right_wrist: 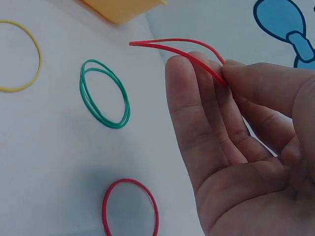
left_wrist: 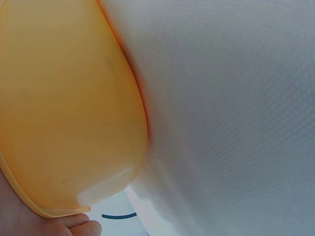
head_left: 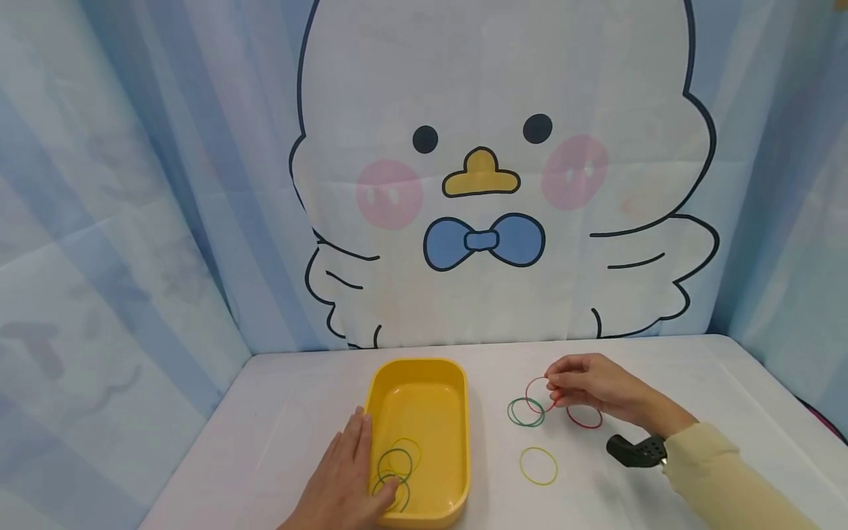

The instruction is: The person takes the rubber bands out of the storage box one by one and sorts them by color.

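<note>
My right hand (head_left: 599,386) is raised a little above the table and pinches a red rubber band (right_wrist: 172,40) between thumb and fingers; the band hangs as a loose loop. Below it lie overlapping green rubber bands (right_wrist: 83,93) and another red rubber band (right_wrist: 156,211). My left hand (head_left: 344,471) rests on the left rim of a yellow tray (head_left: 433,412), fingers extended along the edge and thumb over the inside. Yellow and green rubber bands (head_left: 411,464) lie overlapping at the tray's near end, partly hidden by the thumb.
A single yellow rubber band (head_left: 556,465) lies on the white table (head_left: 278,434), right of the tray. Beside the right sleeve is a black wrist device (head_left: 634,451). A curtain with a cartoon bird (head_left: 483,309) closes off the far edge, with more curtain on both sides.
</note>
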A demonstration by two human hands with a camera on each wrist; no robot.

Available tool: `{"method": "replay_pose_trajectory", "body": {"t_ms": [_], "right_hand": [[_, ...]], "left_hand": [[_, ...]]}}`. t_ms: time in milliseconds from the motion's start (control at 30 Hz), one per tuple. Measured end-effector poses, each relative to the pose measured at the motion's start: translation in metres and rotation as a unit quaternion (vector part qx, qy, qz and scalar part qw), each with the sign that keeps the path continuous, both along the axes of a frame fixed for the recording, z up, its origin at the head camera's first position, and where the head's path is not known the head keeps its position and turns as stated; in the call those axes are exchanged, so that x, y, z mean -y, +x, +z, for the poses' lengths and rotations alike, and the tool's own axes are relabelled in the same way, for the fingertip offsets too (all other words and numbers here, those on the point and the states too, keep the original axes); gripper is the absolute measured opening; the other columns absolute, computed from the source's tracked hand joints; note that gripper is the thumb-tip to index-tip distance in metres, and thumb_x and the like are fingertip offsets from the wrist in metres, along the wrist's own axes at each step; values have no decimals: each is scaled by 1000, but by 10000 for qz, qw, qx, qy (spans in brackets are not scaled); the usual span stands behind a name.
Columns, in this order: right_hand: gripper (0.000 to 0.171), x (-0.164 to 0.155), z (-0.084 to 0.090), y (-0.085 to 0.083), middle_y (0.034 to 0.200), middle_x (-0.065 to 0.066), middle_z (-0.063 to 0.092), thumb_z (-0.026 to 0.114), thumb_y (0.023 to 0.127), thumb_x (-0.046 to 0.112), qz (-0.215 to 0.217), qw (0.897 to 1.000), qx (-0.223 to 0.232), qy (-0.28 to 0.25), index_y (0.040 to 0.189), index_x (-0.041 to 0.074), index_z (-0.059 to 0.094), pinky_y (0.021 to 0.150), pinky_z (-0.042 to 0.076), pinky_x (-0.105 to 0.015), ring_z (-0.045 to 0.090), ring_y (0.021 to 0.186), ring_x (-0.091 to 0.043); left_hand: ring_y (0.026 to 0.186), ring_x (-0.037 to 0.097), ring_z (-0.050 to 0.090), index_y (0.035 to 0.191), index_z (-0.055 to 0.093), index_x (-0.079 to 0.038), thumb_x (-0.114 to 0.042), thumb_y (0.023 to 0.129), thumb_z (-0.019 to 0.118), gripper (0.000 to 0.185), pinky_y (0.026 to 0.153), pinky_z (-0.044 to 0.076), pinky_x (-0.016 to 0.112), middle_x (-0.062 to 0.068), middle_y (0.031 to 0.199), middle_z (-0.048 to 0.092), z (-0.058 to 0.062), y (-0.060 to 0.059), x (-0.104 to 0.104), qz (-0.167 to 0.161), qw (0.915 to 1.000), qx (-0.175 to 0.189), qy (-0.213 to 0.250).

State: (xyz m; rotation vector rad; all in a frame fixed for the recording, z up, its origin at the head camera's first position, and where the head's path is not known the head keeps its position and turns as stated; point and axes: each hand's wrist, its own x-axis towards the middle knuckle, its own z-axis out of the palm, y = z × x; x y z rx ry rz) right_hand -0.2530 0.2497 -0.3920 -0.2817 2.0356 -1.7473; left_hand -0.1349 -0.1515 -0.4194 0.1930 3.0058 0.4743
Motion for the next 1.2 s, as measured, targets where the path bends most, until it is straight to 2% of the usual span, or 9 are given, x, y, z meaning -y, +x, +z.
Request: {"method": "replay_pose_trajectory", "body": {"t_ms": [233,533,1200], "right_hand": [[41,-14,-10,1,100,-8,68,62,97,18,-108,9999,68,25,123,-13,52,82,60,-28,68,86,-13],[43,-30,-21,2,100,-9,70,64,96,19,-404,9988,244,146,124,-11,52,82,60,-28,68,88,-14],[35,-50,-40,5,92,-7,69,64,96,15,-773,9956,348,398,118,-11,55,80,61,-32,67,83,-14]], "left_hand": [[149,33,28,156,22,3,-59,88,55,97,121,24,55,18,165,15,-1,0,0,-11,10000,5,-34],[149,33,27,156,21,2,-60,88,55,98,121,23,56,17,166,14,0,0,0,22,10000,96,-7],[148,32,28,156,22,2,-59,88,55,97,121,24,55,17,166,15,-1,-1,-1,39,10000,45,-39]]}}
